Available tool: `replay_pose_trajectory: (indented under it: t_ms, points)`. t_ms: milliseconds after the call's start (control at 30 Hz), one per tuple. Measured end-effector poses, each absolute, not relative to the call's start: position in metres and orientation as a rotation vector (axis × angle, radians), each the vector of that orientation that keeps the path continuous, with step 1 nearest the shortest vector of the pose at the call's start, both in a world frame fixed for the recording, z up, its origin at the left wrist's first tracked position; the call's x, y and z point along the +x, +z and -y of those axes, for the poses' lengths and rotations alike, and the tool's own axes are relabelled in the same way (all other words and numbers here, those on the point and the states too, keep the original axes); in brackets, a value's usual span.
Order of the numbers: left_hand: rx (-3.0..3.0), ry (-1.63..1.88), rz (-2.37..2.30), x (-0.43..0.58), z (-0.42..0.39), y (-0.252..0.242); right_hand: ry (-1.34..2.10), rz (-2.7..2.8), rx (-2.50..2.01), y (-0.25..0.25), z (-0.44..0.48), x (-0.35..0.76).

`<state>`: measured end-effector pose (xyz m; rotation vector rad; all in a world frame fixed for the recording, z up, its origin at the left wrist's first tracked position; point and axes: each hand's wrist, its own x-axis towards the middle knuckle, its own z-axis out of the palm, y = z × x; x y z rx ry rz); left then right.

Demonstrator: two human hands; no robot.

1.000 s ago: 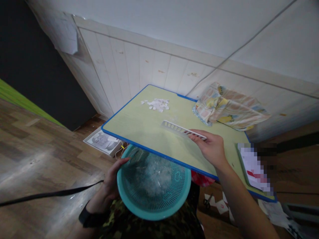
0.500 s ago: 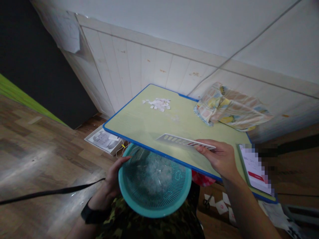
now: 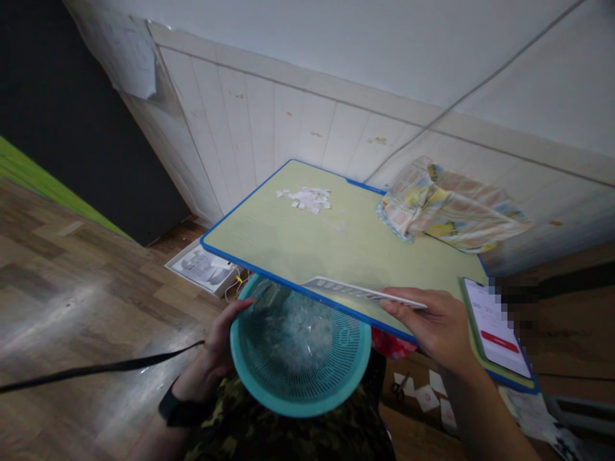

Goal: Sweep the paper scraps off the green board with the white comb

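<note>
My left hand (image 3: 225,333) grips the left rim of a round turquoise plastic basket (image 3: 300,408), which is tucked under the front edge of a small table (image 3: 250,230). Clear, whitish bits (image 3: 305,333) lie in the basket; what they are I cannot make out. Between the thumb and fingers of my right hand (image 3: 432,320) is a thin, flat slotted plate (image 3: 346,289) with a white edge. Its far end reaches left over the table's blue front rim. Small white paper pieces (image 3: 310,198) lie in a heap at the back of the tabletop.
A patterned cloth (image 3: 446,211) drapes over the table's back right, and a phone (image 3: 497,330) lies at the right edge. Below on the floor are scissors (image 3: 398,390), several paper cards (image 3: 426,397) and a white box (image 3: 202,266). Behind the table stands a panelled wall (image 3: 269,128).
My right hand has moved down toward the table's front edge with the slotted plate, which is now seen more edge-on. The left hand and the basket stay in place.
</note>
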<state>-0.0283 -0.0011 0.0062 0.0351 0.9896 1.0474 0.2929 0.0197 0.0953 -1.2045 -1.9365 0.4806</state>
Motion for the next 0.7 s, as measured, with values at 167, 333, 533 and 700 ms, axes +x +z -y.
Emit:
replay_pose_trajectory:
  t_ms: [167, 333, 533, 700]
  points:
    - [0.038, 1.024, -1.006, -0.0287, 0.0012, 0.0071, 0.443, 1.949, -1.188, 0.0969, -0.0165, 0.2926]
    - [0.034, 1.006, -1.007, -0.0295, 0.0027, 0.0083, 0.438, 1.94, -1.186, 0.0967, -0.0136, 0.2962]
    - [0.057, 1.025, -1.042, -0.0288, 0.0022, 0.0076, 0.34, 1.856, -1.298, 0.0941, -0.0161, 0.3004]
    - [0.051, 1.014, -1.056, -0.0284, 0.0015, 0.007, 0.368, 1.909, -1.234, 0.0957, -0.0166, 0.301]
